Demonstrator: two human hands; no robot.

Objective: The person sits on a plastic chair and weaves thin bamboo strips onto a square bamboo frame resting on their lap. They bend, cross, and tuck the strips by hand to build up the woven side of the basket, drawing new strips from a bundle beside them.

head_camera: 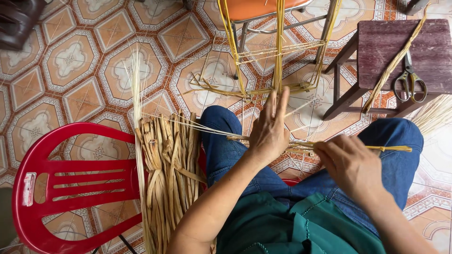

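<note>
The left hand point(269, 131) lies flat and spread, fingers stretched forward, pressing on a thin horizontal stick point(320, 146) wound with yellow strands that runs across the person's lap between both hands. The right hand point(351, 164) is curled, its fingertips pinching the same stick just beside the left hand; the stick's far end juts out past the right hand over the right knee. Ahead of the left hand's fingertips, a frame of yellow cane strips point(278, 51) rises upright and spreads across the tiled floor point(70, 61). Pale thin fibres point(188, 124) stretch from under the left hand toward the outer side. Beyond the left forearm, a bundle of dried tan leaves point(172, 169) hangs over the seat edge of a red plastic chair point(61, 183). Ahead of the right hand and well apart stands a dark wooden stool point(391, 47), carrying a pair of scissors point(409, 80) and a long straw strip point(393, 63) lying across it
</note>
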